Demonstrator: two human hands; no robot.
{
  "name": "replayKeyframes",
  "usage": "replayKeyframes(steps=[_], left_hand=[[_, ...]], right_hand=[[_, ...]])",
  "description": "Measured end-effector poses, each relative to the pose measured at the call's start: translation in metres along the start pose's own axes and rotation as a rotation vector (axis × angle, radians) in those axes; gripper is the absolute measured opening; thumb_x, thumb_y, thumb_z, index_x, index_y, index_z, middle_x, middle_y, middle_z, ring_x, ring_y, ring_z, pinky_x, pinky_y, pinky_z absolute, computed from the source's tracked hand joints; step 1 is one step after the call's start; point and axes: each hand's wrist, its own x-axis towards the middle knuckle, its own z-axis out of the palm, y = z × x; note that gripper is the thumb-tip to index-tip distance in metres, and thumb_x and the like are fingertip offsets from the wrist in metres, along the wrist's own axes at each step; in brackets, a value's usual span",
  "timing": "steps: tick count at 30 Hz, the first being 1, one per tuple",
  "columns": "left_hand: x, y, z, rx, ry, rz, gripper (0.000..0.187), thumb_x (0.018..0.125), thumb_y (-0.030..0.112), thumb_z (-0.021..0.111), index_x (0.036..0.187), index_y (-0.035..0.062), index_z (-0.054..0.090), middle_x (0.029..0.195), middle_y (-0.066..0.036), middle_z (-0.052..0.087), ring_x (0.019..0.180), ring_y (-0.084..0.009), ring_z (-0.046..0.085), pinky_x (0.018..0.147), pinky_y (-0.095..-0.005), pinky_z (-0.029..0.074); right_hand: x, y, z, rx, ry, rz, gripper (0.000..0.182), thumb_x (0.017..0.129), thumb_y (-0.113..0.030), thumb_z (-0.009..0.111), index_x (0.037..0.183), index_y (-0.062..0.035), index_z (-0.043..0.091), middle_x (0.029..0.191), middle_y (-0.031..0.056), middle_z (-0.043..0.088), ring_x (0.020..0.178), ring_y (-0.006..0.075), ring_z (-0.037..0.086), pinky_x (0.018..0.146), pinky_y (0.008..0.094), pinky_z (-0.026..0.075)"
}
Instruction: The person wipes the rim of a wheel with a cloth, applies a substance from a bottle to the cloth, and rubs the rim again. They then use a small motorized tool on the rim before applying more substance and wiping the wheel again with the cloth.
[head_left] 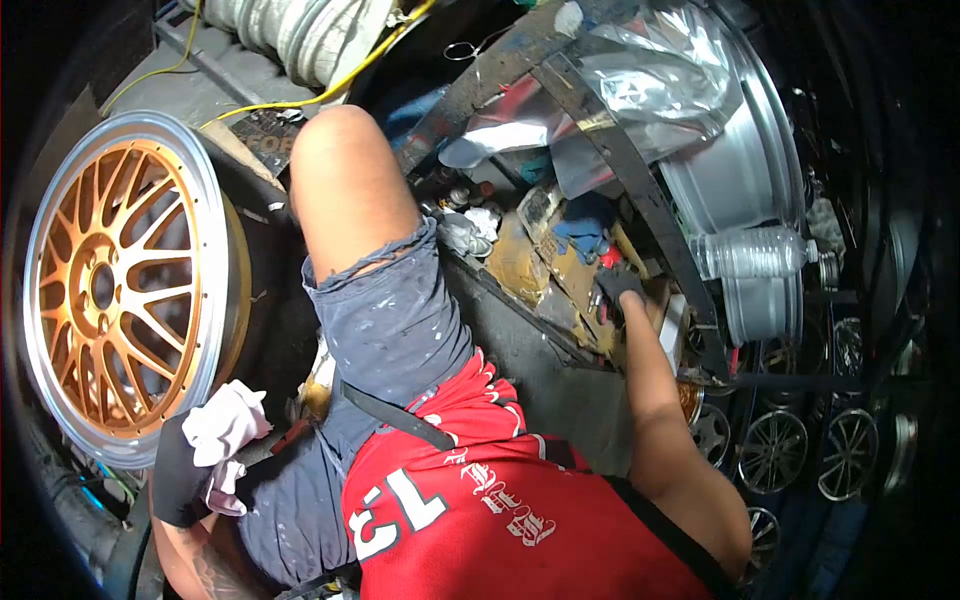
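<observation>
- Left hand [184, 468]: in a dark glove, fingers bent in on a bunched white cloth [226, 424]; the cloth covers most of them, so each finger's bend cannot be made out.
- White cloth: in the left hand, just beside the lower edge of the gold wheel [124, 272]; whether it touches the wheel cannot be told.
- Gold wheel: upright at the person's left, with a silver outer rim.
- Right hand [622, 284]: also dark-gloved, arm stretched out over the cluttered counter [522, 312], close to a small red object [609, 257]. How far open its fingers are, and whether they grip anything, cannot be told.
- Near the right hand: a blue cloth [582, 226] and brown cardboard [515, 255].
- Beyond it: a clear plastic bottle [750, 252] by a silver wheel [735, 170].
</observation>
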Motion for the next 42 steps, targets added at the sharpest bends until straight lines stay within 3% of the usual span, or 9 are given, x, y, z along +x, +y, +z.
replayKeyframes(steps=[7,12,15,19,26,31,33,36,42], left_hand=[[-0.001,-0.008,0.005,0.034,-0.019,-0.012,0.035,0.088,0.025,0.069,0.116,0.0053,0.067,0.107,-0.015,0.071,0.096,-0.0254,0.070,0.084,-0.0386,0.056],[0.000,-0.012,0.003,0.054,-0.019,-0.010,0.036,0.090,0.028,0.069,0.121,0.0088,0.066,0.109,-0.016,0.072,0.098,-0.0271,0.070,0.083,-0.0397,0.056],[0.003,-0.016,-0.001,0.052,-0.026,-0.026,0.037,0.091,0.030,0.069,0.123,0.0109,0.065,0.111,-0.016,0.072,0.099,-0.0281,0.070,0.083,-0.0404,0.056],[0.000,-0.026,-0.005,0.092,-0.035,-0.019,0.039,0.093,0.032,0.069,0.127,0.0137,0.065,0.113,-0.017,0.072,0.101,-0.0295,0.071,0.083,-0.0413,0.056],[0.037,-0.068,0.033,0.506,-0.190,0.444,0.036,0.094,0.032,0.070,0.125,0.0140,0.068,0.112,-0.016,0.073,0.100,-0.0290,0.071,0.079,-0.0418,0.056],[0.015,-0.029,0.061,0.227,-0.254,0.499,0.061,0.077,0.035,0.081,0.123,0.0027,0.057,0.111,-0.026,0.067,0.105,-0.0419,0.065,0.087,-0.0478,0.051],[0.029,-0.063,0.071,0.154,-0.048,0.535,0.061,0.075,0.035,0.083,0.116,-0.0024,0.058,0.105,-0.025,0.068,0.100,-0.0408,0.067,0.086,-0.0460,0.052],[0.020,-0.054,0.055,-0.170,0.094,0.502,0.051,0.076,0.032,0.083,0.107,-0.0035,0.063,0.100,-0.024,0.069,0.095,-0.0373,0.069,0.086,-0.0426,0.053],[-0.006,-0.072,0.017,-0.482,0.148,0.458,0.049,0.080,0.028,0.081,0.113,-0.0028,0.062,0.103,-0.022,0.068,0.097,-0.0338,0.069,0.088,-0.0415,0.053]], right_hand=[[-0.007,-0.032,-0.010,0.015,-0.059,0.192,0.073,0.071,-0.060,0.071,0.122,-0.0072,0.069,0.131,0.0182,0.065,0.122,0.0350,0.063,0.103,0.0447,0.049],[0.008,0.008,-0.003,0.316,0.045,0.311,0.056,0.065,-0.048,0.074,0.104,-0.0075,0.074,0.103,0.0180,0.074,0.089,0.0319,0.073,0.079,0.0437,0.056],[-0.038,0.011,-0.008,0.771,0.186,0.048,0.019,0.077,-0.025,0.071,0.073,-0.0091,0.061,0.070,0.0095,0.066,0.066,0.0228,0.067,0.061,0.0399,0.053],[-0.144,-0.046,-0.034,1.322,0.014,-0.135,0.007,0.081,-0.009,0.066,0.079,-0.0086,0.059,0.073,0.0039,0.063,0.064,0.0174,0.062,0.059,0.0317,0.052],[-0.262,-0.235,-0.148,0.867,-0.750,-1.300,0.037,0.077,-0.022,0.079,0.103,0.0017,0.067,0.105,0.0166,0.074,0.087,0.0273,0.073,0.078,0.0391,0.056],[-0.382,-0.399,-0.213,0.226,-0.038,-2.121,0.052,0.073,-0.025,0.084,0.117,-0.0041,0.068,0.100,0.0137,0.072,0.090,0.0319,0.070,0.082,0.0403,0.054],[-0.401,-0.427,-0.198,0.272,-0.417,-1.728,0.048,0.071,-0.025,0.084,0.112,-0.0052,0.068,0.094,0.0161,0.069,0.089,0.0359,0.068,0.081,0.0406,0.053],[-0.388,-0.455,-0.140,0.326,-0.196,-1.744,0.046,0.071,-0.026,0.081,0.108,-0.0032,0.066,0.092,0.0163,0.069,0.084,0.0366,0.066,0.078,0.0429,0.052],[-0.356,-0.469,-0.088,0.488,-0.610,-1.624,0.041,0.077,-0.029,0.075,0.106,-0.0013,0.067,0.090,0.0135,0.069,0.080,0.0305,0.067,0.074,0.0395,0.054]])
